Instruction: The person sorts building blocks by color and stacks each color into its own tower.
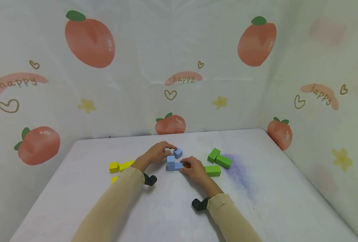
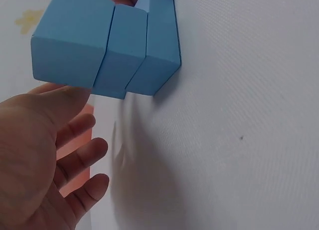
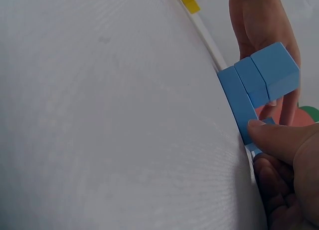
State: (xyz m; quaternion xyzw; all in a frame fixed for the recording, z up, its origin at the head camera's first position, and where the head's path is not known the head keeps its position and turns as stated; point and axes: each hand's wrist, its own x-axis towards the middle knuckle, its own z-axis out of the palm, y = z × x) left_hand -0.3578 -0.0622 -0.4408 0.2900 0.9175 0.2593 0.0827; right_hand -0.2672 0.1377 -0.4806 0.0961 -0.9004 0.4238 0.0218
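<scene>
Blue foam blocks (image 1: 173, 162), matt cubes and a flat L-shaped piece, sit in a tight cluster at the middle of the white cloth-covered table (image 1: 257, 201), and both hands are on them. The left hand (image 1: 156, 154) reaches in from the left with its fingertips curled onto the far blue cube (image 1: 177, 153), which looks tipped or raised slightly against the others; the left wrist view shows the palm relaxed beside 3 blue faces pressed side by side. The right hand (image 1: 194, 169) pinches the low L-shaped base (image 3: 238, 103) at its near right corner, thumb on the edge, steadying it. By my reading, the step in hand is seating that last cube into the blue group, so the next move calls for a small, level push while the base is kept from sliding. Out to the right lie 3 green foam blocks (image 1: 217, 162), well apart from the cluster, and 3 yellow foam blocks (image 1: 120, 167) rest near the left forearm.
</scene>
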